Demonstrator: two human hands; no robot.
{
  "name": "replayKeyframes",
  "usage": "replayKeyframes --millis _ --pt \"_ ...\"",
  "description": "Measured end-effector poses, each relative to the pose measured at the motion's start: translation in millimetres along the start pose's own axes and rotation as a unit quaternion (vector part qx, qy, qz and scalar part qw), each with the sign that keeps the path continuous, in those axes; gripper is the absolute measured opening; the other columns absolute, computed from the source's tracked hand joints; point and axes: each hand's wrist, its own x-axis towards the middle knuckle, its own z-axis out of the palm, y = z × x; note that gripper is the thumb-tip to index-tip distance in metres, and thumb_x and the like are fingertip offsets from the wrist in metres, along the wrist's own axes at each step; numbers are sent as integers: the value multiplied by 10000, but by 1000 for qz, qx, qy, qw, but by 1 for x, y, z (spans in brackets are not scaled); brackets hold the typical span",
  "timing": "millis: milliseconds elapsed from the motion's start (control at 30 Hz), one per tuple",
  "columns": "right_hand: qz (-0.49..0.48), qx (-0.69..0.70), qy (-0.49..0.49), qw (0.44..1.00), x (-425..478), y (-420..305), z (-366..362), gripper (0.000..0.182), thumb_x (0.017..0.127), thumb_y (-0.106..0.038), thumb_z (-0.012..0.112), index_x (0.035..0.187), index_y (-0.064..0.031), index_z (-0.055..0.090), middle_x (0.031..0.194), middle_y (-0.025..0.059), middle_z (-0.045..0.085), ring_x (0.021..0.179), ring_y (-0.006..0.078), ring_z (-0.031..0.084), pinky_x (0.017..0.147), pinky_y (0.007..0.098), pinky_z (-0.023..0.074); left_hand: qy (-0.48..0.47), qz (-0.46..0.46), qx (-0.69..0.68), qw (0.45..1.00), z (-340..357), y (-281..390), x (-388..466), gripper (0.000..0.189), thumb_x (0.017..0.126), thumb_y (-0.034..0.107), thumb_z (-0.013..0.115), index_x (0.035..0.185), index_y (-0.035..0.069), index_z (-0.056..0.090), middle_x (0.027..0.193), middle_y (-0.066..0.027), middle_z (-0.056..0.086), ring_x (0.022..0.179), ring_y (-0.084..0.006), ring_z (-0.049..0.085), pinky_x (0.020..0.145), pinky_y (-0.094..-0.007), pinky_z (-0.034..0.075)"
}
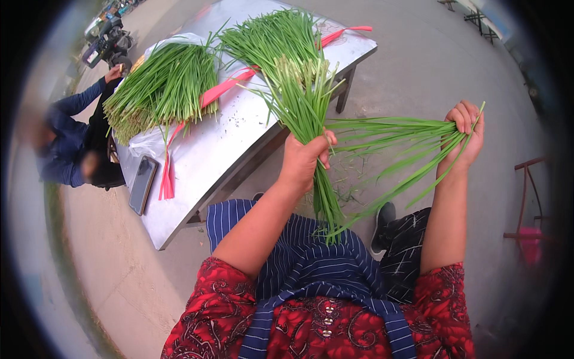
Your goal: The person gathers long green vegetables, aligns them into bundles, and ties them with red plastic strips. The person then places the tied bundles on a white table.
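Observation:
My left hand [305, 157] grips a bunch of green garlic chives [299, 105] around its middle, pale cut ends up and leaf tips hanging over my lap. Out to the right, my right hand [464, 130] is closed on a thinner spray of chive leaves [394, 134]. Those leaves fan leftward and down, towards the held bunch. Beyond my left hand, a large pile of chives [273, 40] lies on the metal-topped table [219, 157]. Another thick bundle of chives [166, 85] rests on a clear plastic bag [148, 142] at the left.
Red plastic ribbons [226, 87] lie by the bundles. A smartphone [143, 185] sits near the table's left edge. A seated person [67, 130] in dark blue is beyond that edge. Chive scraps [347, 190] litter the ground. A parked motorbike [110, 42] stands at upper left.

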Motion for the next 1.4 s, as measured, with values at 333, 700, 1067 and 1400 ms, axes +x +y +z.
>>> replayKeyframes --millis 333,700,1067,1400 --pt "-22 71 16 997 0 -48 -10 255 948 -115 359 698 -64 339 650 26 316 521 124 300 496 260 301 136 96 -26 986 -58 48 13 188 793 116 670 891 28 536 818 -88 617 508 -56 473 431 -230 436" --pt "-106 -4 56 993 12 -71 -39 209 943 -101 351 739 -57 339 682 38 333 565 143 347 556 281 356 47 22 2 999 -49 41 10 211 815 86 630 959 58 478 787 -54 578 498 -49 438 452 -233 412" --pt "-46 -392 208 895 2 28 13 145 946 -208 520 939 -70 477 739 4 454 579 74 399 528 225 376 18 4 -47 999 -36 34 7 324 926 362 510 1027 54 491 715 -46 567 512 -71 487 447 -238 433" --pt "207 -521 93 823 -63 101 34 183 855 -215 648 856 -74 531 676 -33 472 420 24 327 386 198 267 -107 -68 -94 987 -18 24 -19 326 912 338 467 974 21 515 795 -95 588 551 -133 552 476 -287 496"
